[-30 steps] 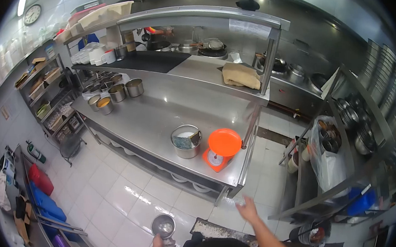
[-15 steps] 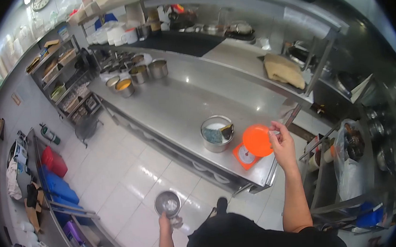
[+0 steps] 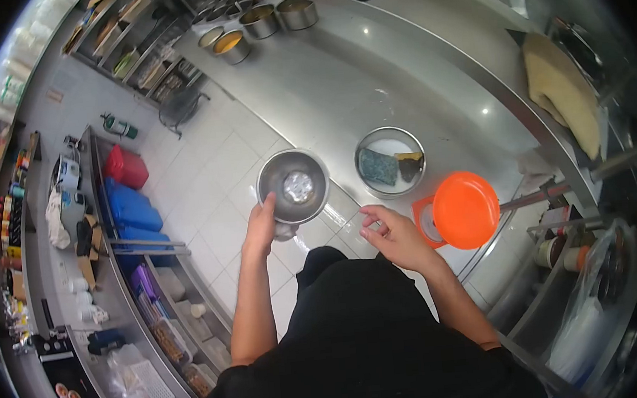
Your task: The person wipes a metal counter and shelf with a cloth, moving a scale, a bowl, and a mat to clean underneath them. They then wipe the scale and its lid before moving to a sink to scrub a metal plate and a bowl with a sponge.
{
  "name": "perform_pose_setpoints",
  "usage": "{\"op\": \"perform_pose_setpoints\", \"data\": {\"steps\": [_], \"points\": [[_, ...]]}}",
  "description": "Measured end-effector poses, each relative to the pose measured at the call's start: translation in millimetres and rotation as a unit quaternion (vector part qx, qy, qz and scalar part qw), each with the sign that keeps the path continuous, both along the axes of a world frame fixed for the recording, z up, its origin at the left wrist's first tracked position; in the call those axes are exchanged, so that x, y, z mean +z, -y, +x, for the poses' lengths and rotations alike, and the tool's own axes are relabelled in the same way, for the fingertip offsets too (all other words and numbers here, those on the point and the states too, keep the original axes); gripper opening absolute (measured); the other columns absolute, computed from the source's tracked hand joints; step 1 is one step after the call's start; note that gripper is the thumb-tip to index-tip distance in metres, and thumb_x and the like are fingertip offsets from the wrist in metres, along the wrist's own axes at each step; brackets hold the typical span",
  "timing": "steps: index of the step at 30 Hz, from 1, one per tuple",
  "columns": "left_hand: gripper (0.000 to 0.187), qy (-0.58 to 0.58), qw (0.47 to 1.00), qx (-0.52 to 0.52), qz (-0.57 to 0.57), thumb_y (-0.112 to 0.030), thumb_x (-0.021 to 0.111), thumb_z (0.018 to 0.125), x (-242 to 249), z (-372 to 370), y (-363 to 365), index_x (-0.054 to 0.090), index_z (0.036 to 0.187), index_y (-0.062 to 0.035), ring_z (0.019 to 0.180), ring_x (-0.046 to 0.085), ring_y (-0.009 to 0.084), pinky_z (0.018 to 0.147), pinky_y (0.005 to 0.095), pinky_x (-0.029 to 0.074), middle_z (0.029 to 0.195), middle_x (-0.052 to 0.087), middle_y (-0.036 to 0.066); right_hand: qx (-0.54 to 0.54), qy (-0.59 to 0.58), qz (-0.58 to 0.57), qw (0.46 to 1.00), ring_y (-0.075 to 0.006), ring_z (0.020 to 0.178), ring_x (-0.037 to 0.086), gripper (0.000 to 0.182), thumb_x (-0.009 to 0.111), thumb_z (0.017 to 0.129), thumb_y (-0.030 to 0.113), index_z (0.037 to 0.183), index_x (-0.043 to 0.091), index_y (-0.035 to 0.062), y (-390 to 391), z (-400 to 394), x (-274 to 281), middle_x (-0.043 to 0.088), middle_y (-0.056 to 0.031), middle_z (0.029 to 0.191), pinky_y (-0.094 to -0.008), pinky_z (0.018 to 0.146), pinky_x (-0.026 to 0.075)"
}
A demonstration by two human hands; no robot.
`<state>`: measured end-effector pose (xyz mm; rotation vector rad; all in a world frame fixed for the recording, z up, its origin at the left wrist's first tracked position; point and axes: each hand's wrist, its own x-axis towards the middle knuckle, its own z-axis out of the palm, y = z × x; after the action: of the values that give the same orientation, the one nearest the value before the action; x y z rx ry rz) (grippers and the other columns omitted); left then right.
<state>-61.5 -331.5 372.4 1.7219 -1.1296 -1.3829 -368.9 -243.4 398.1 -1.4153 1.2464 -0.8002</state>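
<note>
A round steel bowl (image 3: 293,187) is gripped at its near left rim by my left hand (image 3: 262,223), with the thumb over the edge. The bowl is above the floor beside the table and has a shiny round bottom. Something pale shows under it, not clear. My right hand (image 3: 396,236) holds nothing; its loosely bent fingers are apart, near the table edge. To its right is a kitchen scale (image 3: 425,221) with an orange dish (image 3: 466,209) on top. A steel pot (image 3: 424,161) behind it holds a blue-green scouring pad (image 3: 378,166), a yellow-and-dark sponge (image 3: 409,165) and white contents.
The long steel table (image 3: 331,84) bears several metal pots (image 3: 259,24) at its far end. A folded beige cloth (image 3: 560,90) lies on the upper shelf. Shelves with blue bins (image 3: 134,207) and a red bin (image 3: 125,167) run along the left, across the tiled floor (image 3: 213,159).
My right hand has left the orange dish and come in toward my body. The left hand has raised the bowl and brought it closer to the table. My view has tilted down.
</note>
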Motion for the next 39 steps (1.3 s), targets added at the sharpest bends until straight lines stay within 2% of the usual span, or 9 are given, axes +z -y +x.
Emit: {"op": "perform_pose_setpoints", "data": {"steps": [3, 9, 14, 25, 30, 32, 33, 37, 39], "points": [[0.059, 0.014, 0.998, -0.031, 0.046, -0.043, 0.045, 0.107, 25, -21, 25, 0.065, 0.116, 0.0121, 0.079, 0.073, 0.0234, 0.084, 0.0374, 0.056, 0.094, 0.075, 0.018, -0.028, 0.020, -0.006, 0.999, -0.0196, 0.079, 0.067, 0.054, 0.068, 0.098, 0.024, 0.143, 0.050, 0.0020, 28, 4, 1, 0.069, -0.0126, 0.113, -0.0350, 0.074, 0.054], [0.064, 0.063, 0.984, -0.152, 0.063, -0.045, 0.047, 0.106, -3, -36, 86, 0.058, 0.132, 0.0124, 0.111, 0.066, 0.0310, 0.099, 0.0386, 0.050, 0.118, 0.069, 0.026, -0.158, 0.108, 0.129, 0.973, -0.0127, 0.072, 0.065, 0.055, 0.063, 0.103, 0.024, 0.151, 0.042, 0.0056, 92, 25, -8, 0.068, -0.0123, 0.103, -0.0281, 0.057, 0.054], [0.066, -0.009, 0.975, -0.215, 0.061, -0.048, 0.050, 0.106, -12, -44, 150, 0.054, 0.137, 0.0101, 0.115, 0.064, 0.0285, 0.102, 0.0373, 0.048, 0.122, 0.068, 0.024, -0.224, 0.052, 0.130, 0.964, -0.0171, 0.058, 0.067, 0.032, 0.055, 0.105, 0.018, 0.128, 0.049, -0.0036, 157, 48, -10, 0.065, -0.0110, 0.076, -0.0319, 0.052, 0.056], [0.088, -0.108, 0.905, -0.384, 0.148, -0.063, 0.054, 0.101, -15, -26, 307, 0.044, 0.147, 0.0124, 0.135, 0.051, 0.0297, 0.115, 0.0377, 0.038, 0.143, 0.056, 0.025, -0.386, -0.034, 0.102, 0.916, -0.0240, 0.059, 0.071, 0.026, 0.051, 0.103, 0.018, 0.121, 0.051, -0.0004, 255, 97, 6, 0.068, -0.0155, 0.073, -0.0377, 0.060, 0.056], [0.082, -0.226, 0.877, -0.370, 0.206, -0.058, 0.045, 0.106, -33, -31, 346, 0.043, 0.146, 0.0130, 0.136, 0.052, 0.0283, 0.116, 0.0392, 0.037, 0.146, 0.054, 0.023, -0.421, 0.050, 0.113, 0.898, -0.0192, 0.074, 0.070, 0.050, 0.054, 0.107, 0.035, 0.142, 0.047, 0.0003, 270, 120, 12, 0.070, -0.0162, 0.089, -0.0344, 0.068, 0.057], [0.072, -0.285, 0.876, -0.309, 0.236, -0.056, 0.039, 0.108, -54, -25, 359, 0.046, 0.144, 0.0062, 0.121, 0.064, 0.0293, 0.103, 0.0422, 0.051, 0.135, 0.062, 0.021, -0.444, 0.114, 0.089, 0.884, -0.0153, 0.077, 0.067, 0.047, 0.053, 0.108, 0.030, 0.146, 0.046, 0.0018, 271, 131, -4, 0.068, -0.0111, 0.091, -0.0317, 0.070, 0.056], [0.072, -0.304, 0.868, -0.307, 0.246, -0.055, 0.039, 0.109, -54, -23, 365, 0.044, 0.146, 0.0058, 0.124, 0.062, 0.0291, 0.106, 0.0423, 0.049, 0.138, 0.060, 0.021, -0.460, 0.143, 0.071, 0.873, -0.0134, 0.079, 0.066, 0.046, 0.053, 0.109, 0.027, 0.148, 0.046, 0.0026, 269, 134, -10, 0.068, -0.0085, 0.092, -0.0303, 0.071, 0.056], [0.070, -0.356, 0.838, -0.330, 0.249, -0.055, 0.042, 0.108, -52, -13, 381, 0.041, 0.148, 0.0028, 0.126, 0.061, 0.0301, 0.107, 0.0435, 0.049, 0.140, 0.058, 0.019, -0.448, 0.017, 0.075, 0.891, -0.0200, 0.089, 0.068, 0.045, 0.060, 0.104, 0.036, 0.133, 0.060, 0.0019, 245, 146, -27, 0.071, -0.0179, 0.100, -0.0343, 0.080, 0.056], [0.071, -0.366, 0.851, -0.293, 0.238, -0.055, 0.042, 0.108, -68, -15, 391, 0.040, 0.148, 0.0027, 0.121, 0.063, 0.0309, 0.105, 0.0437, 0.050, 0.138, 0.059, 0.019, -0.533, -0.016, 0.052, 0.844, -0.0204, 0.080, 0.065, 0.031, 0.065, 0.101, 0.029, 0.116, 0.067, 0.0014, 223, 154, -25, 0.070, -0.0154, 0.094, -0.0351, 0.075, 0.054]]}}
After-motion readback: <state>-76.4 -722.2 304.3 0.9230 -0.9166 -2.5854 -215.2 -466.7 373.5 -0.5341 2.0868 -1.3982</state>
